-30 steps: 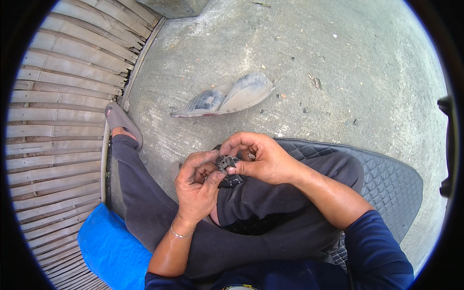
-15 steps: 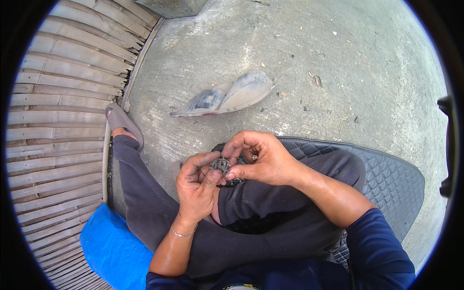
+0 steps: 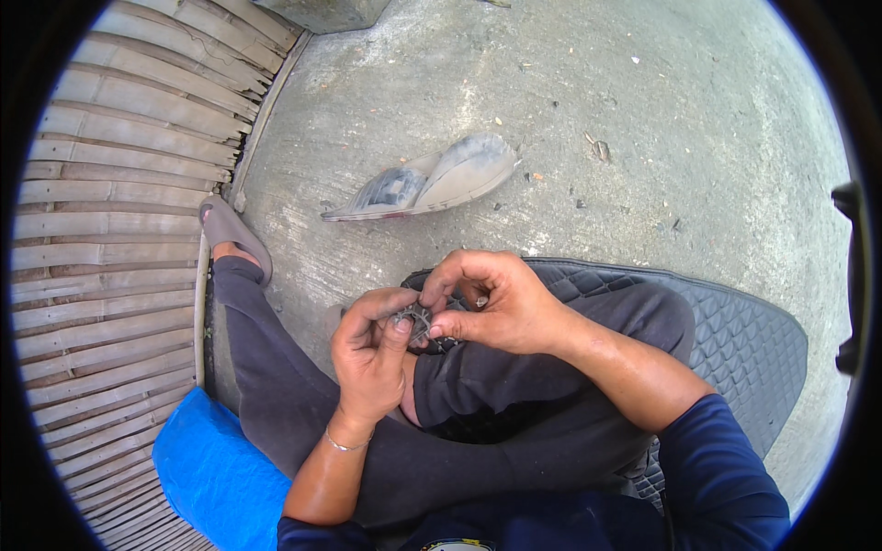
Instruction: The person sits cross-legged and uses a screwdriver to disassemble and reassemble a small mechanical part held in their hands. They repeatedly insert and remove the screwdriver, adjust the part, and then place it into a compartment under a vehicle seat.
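Observation:
Between my two hands, above my bent leg, is a small round dark metal part (image 3: 416, 321) with a toothed or ribbed rim, like a gear or ring. My left hand (image 3: 372, 349) grips it from the left, the thumb pressed on its near face. The curled fingers and thumb of my right hand (image 3: 501, 308) pinch its right edge. Tucked in the curl of that hand is a small pale, bolt-like piece (image 3: 481, 301), too small to name surely. Fingertips on both hands look blackened. My fingers partly cover the round part.
I sit on a black quilted mat (image 3: 749, 354) over a concrete floor (image 3: 698, 119). Ahead lies a dusty grey curved panel (image 3: 459, 174). A bamboo slat wall (image 3: 129, 230) runs along the left, with a blue plastic bundle (image 3: 216, 468) by my leg. Small debris dots the floor.
The round part has turned between my fingers, so its ring-like, ribbed side now shows instead of the blockier face. Both hands stay in nearly the same place.

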A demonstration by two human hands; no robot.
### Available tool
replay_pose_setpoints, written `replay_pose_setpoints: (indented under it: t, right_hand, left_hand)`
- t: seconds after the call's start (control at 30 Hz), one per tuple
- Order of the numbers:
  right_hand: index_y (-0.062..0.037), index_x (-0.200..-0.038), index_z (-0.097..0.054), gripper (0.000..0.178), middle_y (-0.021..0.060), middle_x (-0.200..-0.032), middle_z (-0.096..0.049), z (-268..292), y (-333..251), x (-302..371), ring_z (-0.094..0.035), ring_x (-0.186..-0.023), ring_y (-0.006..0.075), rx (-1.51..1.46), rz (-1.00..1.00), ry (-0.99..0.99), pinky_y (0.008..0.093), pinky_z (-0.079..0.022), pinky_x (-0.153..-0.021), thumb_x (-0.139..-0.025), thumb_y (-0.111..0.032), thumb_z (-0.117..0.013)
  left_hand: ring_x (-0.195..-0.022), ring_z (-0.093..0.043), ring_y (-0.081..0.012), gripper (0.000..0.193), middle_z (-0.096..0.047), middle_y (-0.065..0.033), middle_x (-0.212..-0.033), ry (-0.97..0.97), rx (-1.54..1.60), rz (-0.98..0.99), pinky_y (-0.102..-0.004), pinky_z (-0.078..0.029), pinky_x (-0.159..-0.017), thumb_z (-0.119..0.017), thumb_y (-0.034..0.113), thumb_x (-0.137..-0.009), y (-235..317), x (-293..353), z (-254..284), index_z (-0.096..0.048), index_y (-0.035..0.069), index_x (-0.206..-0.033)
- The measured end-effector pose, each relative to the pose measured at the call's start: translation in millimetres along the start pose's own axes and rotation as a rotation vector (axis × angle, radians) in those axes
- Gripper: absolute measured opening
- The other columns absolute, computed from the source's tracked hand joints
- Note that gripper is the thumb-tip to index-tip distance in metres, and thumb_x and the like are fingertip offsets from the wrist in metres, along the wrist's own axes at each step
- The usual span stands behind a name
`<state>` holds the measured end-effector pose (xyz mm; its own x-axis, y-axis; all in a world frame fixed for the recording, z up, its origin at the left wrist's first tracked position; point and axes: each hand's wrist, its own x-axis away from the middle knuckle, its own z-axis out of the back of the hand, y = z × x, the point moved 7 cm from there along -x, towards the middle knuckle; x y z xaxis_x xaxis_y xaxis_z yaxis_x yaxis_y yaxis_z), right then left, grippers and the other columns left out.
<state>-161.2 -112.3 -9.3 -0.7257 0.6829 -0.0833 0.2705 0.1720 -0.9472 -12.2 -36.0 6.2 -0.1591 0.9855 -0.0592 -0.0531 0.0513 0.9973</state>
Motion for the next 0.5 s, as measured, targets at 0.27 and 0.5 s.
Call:
replay_pose_setpoints:
  t: [0.27,0.5]
  right_hand:
    - [-0.0082,-0.109,-0.070,0.028,-0.0017,-0.101,-0.071,1,2,-1,-0.049,-0.076,0.0042,0.061,0.066,0.039,0.0231,-0.042,-0.066,-0.083,-0.005,-0.083]
    - [-0.0093,-0.114,-0.069,0.037,-0.0053,-0.100,-0.067,0,9,-1,-0.043,-0.070,0.0007,0.036,0.018,0.027,0.0200,-0.035,-0.062,-0.081,-0.006,-0.086]
  left_hand:
    - [-0.094,-0.067,-0.0157,0.011,-0.066,-0.0142,-0.112,-0.006,-0.273,-0.200,-0.0272,-0.057,-0.079,-0.068,0.005,-0.099,17,0,3,-0.067,0.001,-0.109]
    - [-0.086,-0.067,-0.0116,0.016,-0.068,-0.0110,-0.104,0.027,-0.026,0.018,-0.0246,-0.057,-0.073,-0.069,0.003,-0.098,6,0,3,-0.064,-0.004,-0.111]
